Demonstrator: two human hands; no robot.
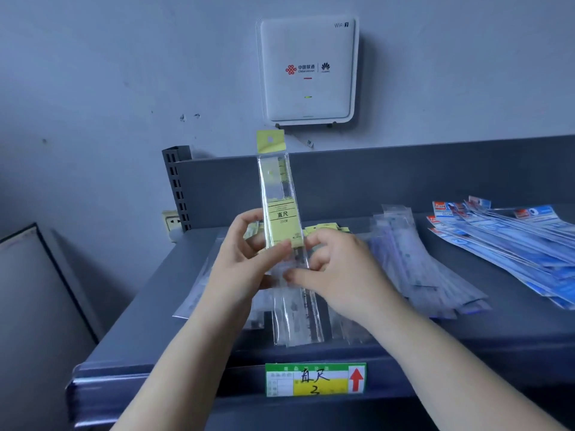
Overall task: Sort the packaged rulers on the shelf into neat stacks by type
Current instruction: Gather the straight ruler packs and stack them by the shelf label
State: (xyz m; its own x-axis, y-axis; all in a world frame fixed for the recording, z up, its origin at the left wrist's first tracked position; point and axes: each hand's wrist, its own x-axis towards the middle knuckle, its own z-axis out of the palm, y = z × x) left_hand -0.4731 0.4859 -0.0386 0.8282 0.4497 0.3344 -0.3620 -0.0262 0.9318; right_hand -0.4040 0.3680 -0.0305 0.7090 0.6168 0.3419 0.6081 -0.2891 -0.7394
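A clear packaged ruler with a yellow label (279, 194) stands upright above the grey shelf (174, 312). My left hand (245, 259) grips its lower part from the left, thumb across the front. My right hand (336, 272) pinches the same pack from the right, just below the label. More yellow-labelled rulers (295, 318) lie flat under my hands. A pile of clear packs with bluish rulers (417, 262) lies to the right of them. Blue-and-red carded rulers (510, 241) are fanned out at the far right.
A green and yellow price tag (314, 379) with a red arrow hangs on the shelf's front edge. A white router (308, 70) is mounted on the wall above. A perforated shelf upright (177, 188) and a wall socket (171, 220) stand at the back left.
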